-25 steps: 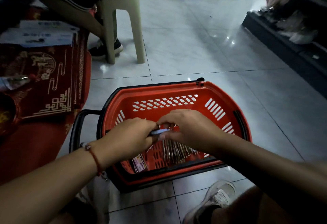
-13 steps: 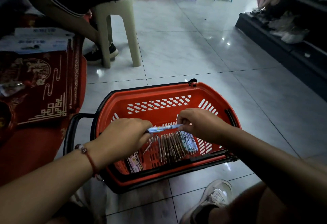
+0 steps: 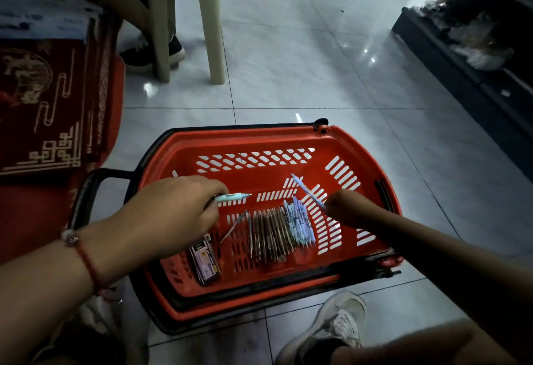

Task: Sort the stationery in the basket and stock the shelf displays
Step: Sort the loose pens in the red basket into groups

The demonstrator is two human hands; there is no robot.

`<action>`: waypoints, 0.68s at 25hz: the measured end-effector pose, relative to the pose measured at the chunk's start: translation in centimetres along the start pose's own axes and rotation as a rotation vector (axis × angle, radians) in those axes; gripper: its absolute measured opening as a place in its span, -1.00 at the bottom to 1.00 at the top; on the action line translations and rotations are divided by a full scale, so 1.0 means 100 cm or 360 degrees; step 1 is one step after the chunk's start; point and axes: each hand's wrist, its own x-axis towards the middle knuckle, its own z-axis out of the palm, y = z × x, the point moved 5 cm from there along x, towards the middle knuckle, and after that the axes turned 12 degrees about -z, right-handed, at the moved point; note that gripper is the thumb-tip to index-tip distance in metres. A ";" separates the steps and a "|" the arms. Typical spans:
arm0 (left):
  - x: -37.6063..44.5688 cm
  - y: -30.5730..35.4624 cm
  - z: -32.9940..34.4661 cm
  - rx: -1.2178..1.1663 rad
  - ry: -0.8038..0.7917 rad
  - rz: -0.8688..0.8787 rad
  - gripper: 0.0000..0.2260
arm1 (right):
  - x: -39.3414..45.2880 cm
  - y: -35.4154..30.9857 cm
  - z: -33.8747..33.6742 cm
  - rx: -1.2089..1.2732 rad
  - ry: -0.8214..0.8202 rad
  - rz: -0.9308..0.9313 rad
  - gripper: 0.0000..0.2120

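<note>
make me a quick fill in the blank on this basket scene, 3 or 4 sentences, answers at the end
1. The pens lie in a row on the floor of a basket coloured ____.
2. The light pen is gripped by the ____ hand.
3. The right hand holds a thin ____ stick.
4. A bracelet sits on the ____ wrist.

Missing words: red; left; white; left
</note>
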 end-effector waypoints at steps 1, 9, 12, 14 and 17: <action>0.002 -0.001 0.002 -0.0021 -0.0013 0.0023 -0.75 | 0.014 0.008 0.007 0.0077 -0.0044 0.0127 -0.79; 0.020 -0.029 0.016 -0.0068 -0.0043 -0.0130 -0.67 | 0.097 0.043 0.079 0.0112 -0.0319 0.0587 -0.84; 0.028 -0.038 0.019 -0.0061 -0.0066 -0.0219 -0.69 | 0.117 0.048 0.089 -0.0009 -0.0404 0.0606 -0.75; 0.034 -0.041 0.022 -0.0080 -0.0110 -0.0252 -0.68 | 0.123 0.040 0.090 -0.0113 -0.0437 0.0569 -0.78; 0.040 -0.042 0.022 -0.0009 -0.0132 -0.0240 -0.68 | 0.118 0.013 0.085 -0.0157 -0.0378 0.0372 -0.87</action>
